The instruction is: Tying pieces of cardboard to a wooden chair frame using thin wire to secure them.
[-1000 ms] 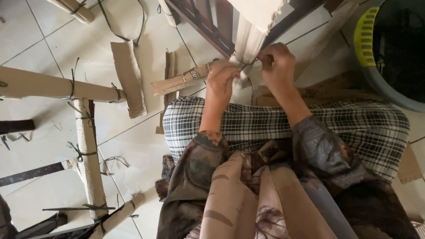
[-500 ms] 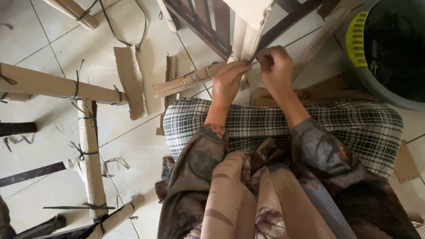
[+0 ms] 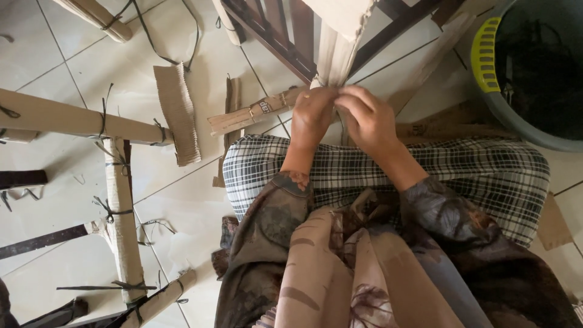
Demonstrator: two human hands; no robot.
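Note:
My left hand and my right hand meet fingertip to fingertip at the lower end of an upright folded cardboard strip. Both pinch at that spot; a tie or cord between the fingers is too small to make out. A rolled cardboard stick lies crosswise just left of my left hand and runs under it. My lap in checked cloth sits below the hands.
A dark wooden slatted frame stands behind the strip. A grey tub with a yellow-green handle is at the right. Cardboard rolls tied with dark cord form a frame on the tiled floor at left, beside a corrugated scrap.
My hands have drawn closer together at the strip's base, the right moving left toward the left hand. The view has shifted slightly.

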